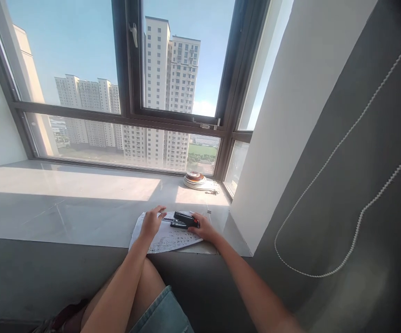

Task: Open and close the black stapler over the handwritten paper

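A printed sheet of paper (pixel 168 239) lies on the pale window ledge (pixel 65 203), near its front edge. My left hand (pixel 151 222) rests on the paper's left part with fingers curled, fingertips touching the sheet. A black stapler (pixel 184 219) lies across the top of the paper. My right hand (pixel 200 226) holds the stapler's right end, fingers closed around it.
A round stack of flat plates or coasters (pixel 195 180) sits at the back right of the ledge by the window frame (pixel 131 115). A white wall pier (pixel 290 120) rises on the right, with a bead cord (pixel 342 138) hanging on the grey wall. My knee (pixel 145 296) is below the ledge.
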Tool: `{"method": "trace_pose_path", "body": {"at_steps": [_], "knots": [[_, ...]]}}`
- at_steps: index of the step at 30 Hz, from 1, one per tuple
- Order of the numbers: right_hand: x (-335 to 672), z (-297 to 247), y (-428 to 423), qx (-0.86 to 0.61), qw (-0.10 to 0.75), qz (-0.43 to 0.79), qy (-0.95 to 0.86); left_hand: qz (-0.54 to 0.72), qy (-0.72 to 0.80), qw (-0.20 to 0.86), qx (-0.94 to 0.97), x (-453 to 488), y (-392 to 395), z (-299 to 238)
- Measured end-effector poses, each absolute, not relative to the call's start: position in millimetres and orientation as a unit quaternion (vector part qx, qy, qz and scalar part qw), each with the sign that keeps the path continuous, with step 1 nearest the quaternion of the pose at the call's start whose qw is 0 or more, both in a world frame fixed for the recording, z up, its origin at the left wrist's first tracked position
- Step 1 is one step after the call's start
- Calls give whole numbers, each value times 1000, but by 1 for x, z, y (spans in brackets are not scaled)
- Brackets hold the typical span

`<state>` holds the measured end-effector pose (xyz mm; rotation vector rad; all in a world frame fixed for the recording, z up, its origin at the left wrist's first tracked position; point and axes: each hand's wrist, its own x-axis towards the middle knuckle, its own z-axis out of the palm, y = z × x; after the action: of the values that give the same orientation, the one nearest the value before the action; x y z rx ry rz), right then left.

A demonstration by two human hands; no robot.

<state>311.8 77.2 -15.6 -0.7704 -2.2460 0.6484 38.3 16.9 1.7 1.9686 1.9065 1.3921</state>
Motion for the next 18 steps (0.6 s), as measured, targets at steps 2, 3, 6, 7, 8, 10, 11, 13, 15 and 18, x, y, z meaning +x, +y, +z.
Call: {"method": "trace_pose_path", "body": {"at_steps": [2,3,6,7,8,10,11,13,15,18], "knots": [[312,-15,78,-292,340,257,-856,417,632,40,652,42,17,2],[312,-14,78,-292,342,258,-855,399,633,45,662,44,18,3],[312,-14,80,-292,344,259,-854,357,627,69,689,50,19,3],[312,-14,80,-292,345,259,-854,350,625,77,694,51,20,3],[312,-14,80,-292,346,260,-853,348,622,85,696,51,20,3],[312,-14,80,-291,345,264,-852,357,614,103,696,52,21,2],[312,-13,80,-291,345,266,-852,365,609,115,695,51,22,2],[312,-13,79,-292,342,268,-852,380,596,138,694,51,22,1],[312,-14,79,-293,341,269,-852,390,591,150,690,51,24,-1],[311,-14,80,-296,338,273,-850,405,591,153,681,52,26,-3]]}}
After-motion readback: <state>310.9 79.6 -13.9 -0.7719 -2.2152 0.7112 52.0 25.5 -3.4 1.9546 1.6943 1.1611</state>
